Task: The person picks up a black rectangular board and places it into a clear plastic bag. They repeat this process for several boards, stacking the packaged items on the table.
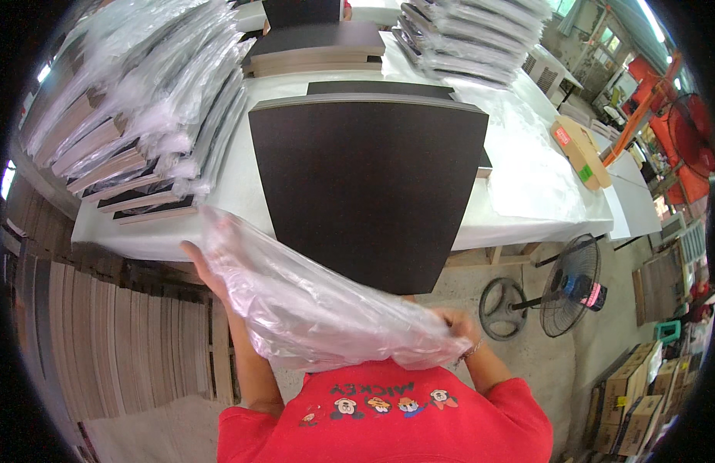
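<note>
A clear plastic bag point(319, 309) stretches slantwise in front of my chest, its left end higher than its right. My left hand point(212, 270) holds the upper left end; the thumb sticks out and the other fingers lie behind or inside the film. At the lower right end, the fingers of my right hand point(455, 326) are closed round the bag. Just beyond it, a large black panel point(373, 185) leans up steeply over the table's front edge, its lower left part hidden by the bag.
Bagged panels point(157, 116) are heaped at the left of the white-covered table point(149, 235); another bagged stack point(473, 38) stands back right. More black panels point(319, 42) lie at the back. A cardboard box point(581, 150) sits right. Below are a fan point(569, 285) and upright boards point(118, 339).
</note>
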The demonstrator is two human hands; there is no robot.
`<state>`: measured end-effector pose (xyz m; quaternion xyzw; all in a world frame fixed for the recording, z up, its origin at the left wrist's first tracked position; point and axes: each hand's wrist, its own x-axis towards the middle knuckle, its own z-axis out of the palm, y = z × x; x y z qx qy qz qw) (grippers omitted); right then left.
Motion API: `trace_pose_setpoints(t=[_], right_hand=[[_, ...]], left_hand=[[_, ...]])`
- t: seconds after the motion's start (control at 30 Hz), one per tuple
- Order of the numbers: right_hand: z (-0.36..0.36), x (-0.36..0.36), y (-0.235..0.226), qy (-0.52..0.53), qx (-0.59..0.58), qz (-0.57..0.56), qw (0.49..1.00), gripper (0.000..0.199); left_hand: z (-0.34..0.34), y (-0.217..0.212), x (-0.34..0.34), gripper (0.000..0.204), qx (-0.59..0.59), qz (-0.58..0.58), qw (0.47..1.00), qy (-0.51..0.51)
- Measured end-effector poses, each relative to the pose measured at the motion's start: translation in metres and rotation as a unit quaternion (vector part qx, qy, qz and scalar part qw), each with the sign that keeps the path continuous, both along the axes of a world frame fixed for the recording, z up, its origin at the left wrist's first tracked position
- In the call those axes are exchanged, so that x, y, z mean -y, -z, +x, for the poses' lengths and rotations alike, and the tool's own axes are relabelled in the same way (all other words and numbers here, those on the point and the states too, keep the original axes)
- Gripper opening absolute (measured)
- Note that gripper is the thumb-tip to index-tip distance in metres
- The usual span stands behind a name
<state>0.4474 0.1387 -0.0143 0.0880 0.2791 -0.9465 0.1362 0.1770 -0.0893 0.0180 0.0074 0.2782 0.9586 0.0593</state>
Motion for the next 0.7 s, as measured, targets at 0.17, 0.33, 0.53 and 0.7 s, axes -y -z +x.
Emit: trace_pose_setpoints(t=[0.17, 0.33, 0.53, 0.7], right_hand=[[-0.007, -0.019, 0.024, -0.138, -0.033, 0.092, 0.986, 0.108], [-0.017, -0.040, 0.018, -0.086, -0.054, 0.084, 0.991, 0.096], [-0.004, -0.083, 0.151, 0.467, -0.138, 0.513, 0.707, 0.057], [-0.036, -0.109, 0.036, 0.570, -0.122, 0.221, 0.782, 0.048]], left_hand=[[-0.043, 0.063, 0.057, 0.076, -0.115, 0.198, 0.940, 0.252], [0.005, 0.016, 0.015, 0.079, 0.030, -0.062, 0.996, -0.048], [-0.017, 0.028, 0.047, 0.064, -0.239, -0.039, 0.897, 0.370], [0.003, 0.111, 0.055, 0.060, -0.238, -0.189, 0.712, 0.633]])
